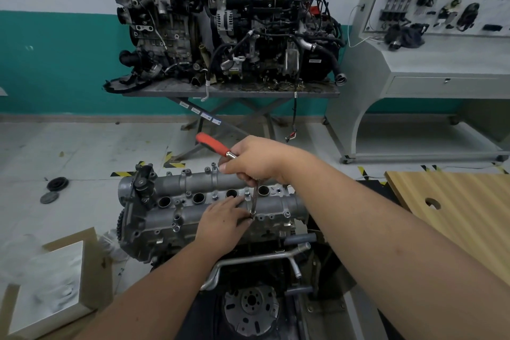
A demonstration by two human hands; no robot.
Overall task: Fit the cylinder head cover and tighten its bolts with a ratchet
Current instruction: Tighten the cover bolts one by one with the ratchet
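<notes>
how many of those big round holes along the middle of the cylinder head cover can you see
4, in a row along the cylinder head cover: far left, next, third above the left hand, fourth right of the ratchet. None seems hidden.

teal-and-white wall, grey floor, wooden tabletop, grey console
</notes>
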